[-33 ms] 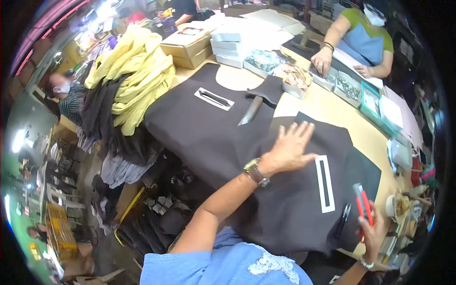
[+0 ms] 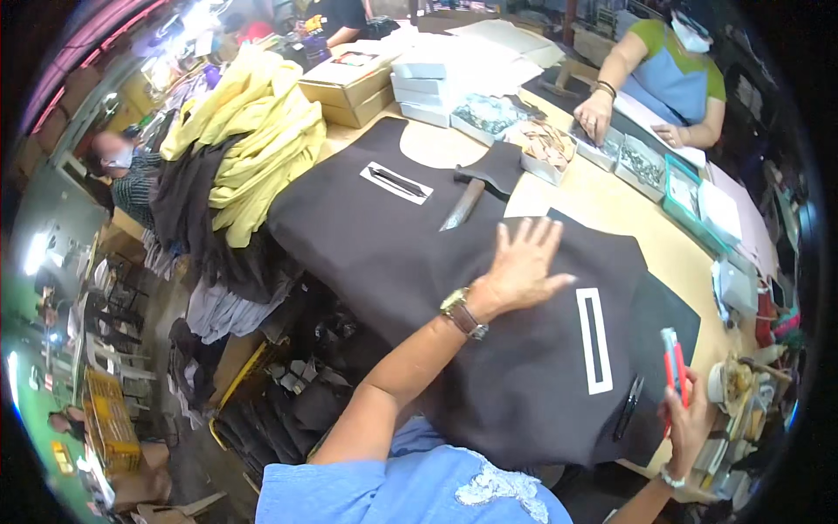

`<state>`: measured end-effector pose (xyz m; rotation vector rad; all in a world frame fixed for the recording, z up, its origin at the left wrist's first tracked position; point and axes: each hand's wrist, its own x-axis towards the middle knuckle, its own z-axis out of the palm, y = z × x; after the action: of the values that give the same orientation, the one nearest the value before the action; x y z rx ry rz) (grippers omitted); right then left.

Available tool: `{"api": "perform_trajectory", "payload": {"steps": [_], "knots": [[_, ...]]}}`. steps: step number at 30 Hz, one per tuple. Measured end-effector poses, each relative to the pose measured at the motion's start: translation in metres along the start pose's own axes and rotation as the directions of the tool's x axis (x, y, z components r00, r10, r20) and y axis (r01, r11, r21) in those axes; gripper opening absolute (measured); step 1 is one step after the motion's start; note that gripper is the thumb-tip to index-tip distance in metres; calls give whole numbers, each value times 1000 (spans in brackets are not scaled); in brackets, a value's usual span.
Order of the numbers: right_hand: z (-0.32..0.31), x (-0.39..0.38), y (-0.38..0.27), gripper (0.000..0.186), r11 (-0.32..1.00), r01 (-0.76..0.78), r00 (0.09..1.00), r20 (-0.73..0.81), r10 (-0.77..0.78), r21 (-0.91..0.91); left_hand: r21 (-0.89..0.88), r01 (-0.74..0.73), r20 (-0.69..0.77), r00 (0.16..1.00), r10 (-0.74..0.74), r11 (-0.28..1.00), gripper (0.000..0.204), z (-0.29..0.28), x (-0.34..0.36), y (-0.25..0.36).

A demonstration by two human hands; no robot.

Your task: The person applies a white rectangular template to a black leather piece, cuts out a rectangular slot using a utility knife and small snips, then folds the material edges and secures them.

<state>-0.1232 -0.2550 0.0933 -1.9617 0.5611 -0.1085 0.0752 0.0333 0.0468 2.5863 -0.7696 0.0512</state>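
Note:
My left hand [image 2: 524,266] lies spread on a dark fabric panel [image 2: 463,367], left of a white rectangular frame [image 2: 583,306] with a long slot. In my right hand [image 2: 685,406] is a red tool with a pale tip [image 2: 673,354], which looks like a cutter, held near the panel's right edge. A slim black tool, perhaps thread snips [image 2: 628,406], lies beside the frame. Farther up, a second dark panel [image 2: 340,201] carries a white patch with a dark slot [image 2: 397,182]; a metal-bladed tool [image 2: 463,205] lies near it.
Yellow cloth [image 2: 253,131] heaps at left over dark garments. Cardboard boxes [image 2: 349,100] and trays of small parts [image 2: 637,162] line the wooden table's [image 2: 559,201] back. A co-worker [image 2: 663,79] works across the table, hands at a tray. Another person [image 2: 127,175] is at far left.
My left hand has slid slightly to the left. The red tool in my right hand has shifted a little right and tilted more upright.

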Motion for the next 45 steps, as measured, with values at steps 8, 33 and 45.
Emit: {"api": "perform_trajectory", "payload": {"steps": [8,33,45], "knots": [[15,86,87,36,414,222,639,-189,-745,-883,165,319,-199,938,-285,933,62,39,-33,-42],[113,-26,-38,13,917,386,907,222,-357,-105,-691,201,-162,893,-419,694,40,8,-34,-53],[110,-63,0,22,975,162,981,134,-141,-156,-874,473,429,860,-278,113,21,-7,-58,-34]]}}
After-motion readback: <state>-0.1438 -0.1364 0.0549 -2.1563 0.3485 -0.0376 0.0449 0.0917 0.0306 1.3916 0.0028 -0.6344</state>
